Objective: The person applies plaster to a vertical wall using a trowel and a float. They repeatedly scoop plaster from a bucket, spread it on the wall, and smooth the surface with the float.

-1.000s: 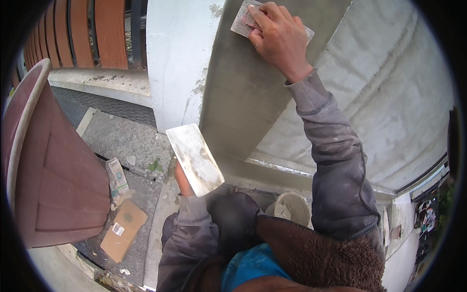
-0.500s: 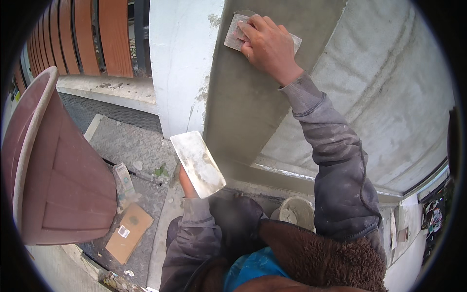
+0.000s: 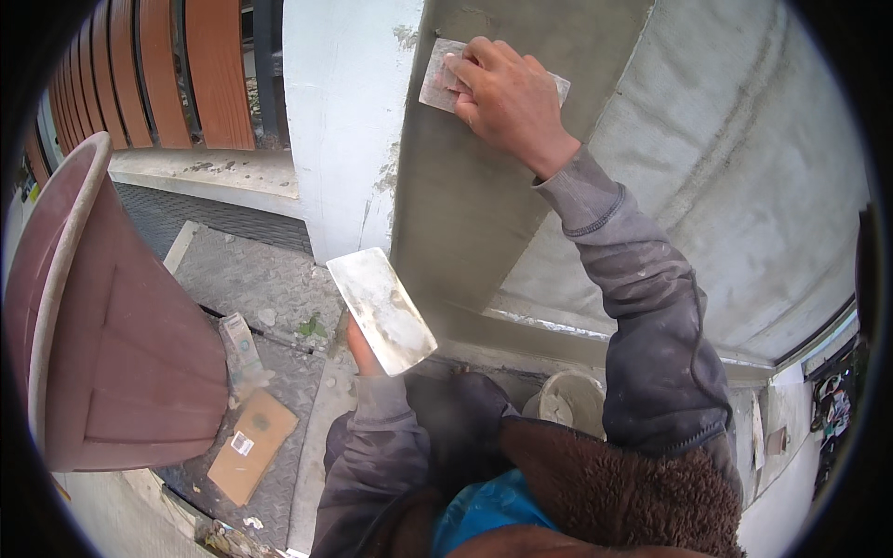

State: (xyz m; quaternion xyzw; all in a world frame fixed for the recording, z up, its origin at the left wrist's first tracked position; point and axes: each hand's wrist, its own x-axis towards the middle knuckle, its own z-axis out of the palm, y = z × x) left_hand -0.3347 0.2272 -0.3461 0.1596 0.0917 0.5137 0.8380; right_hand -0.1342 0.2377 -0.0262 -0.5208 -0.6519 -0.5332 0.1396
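Under the right hand (image 3: 507,98), a flat trowel (image 3: 445,79) lies pressed against the grey plastered column face (image 3: 465,205), fingers spread and curled over its back. Smoothing the wet coat looks like the step in hand; the next stroke likely calls for even pressure and a shallow blade angle. Below and to the left, the left hand (image 3: 363,349) grips the handle of a smeared plaster board (image 3: 381,310), fingers closed around it. A white bucket (image 3: 569,402) sits lower right of it, on the floor.
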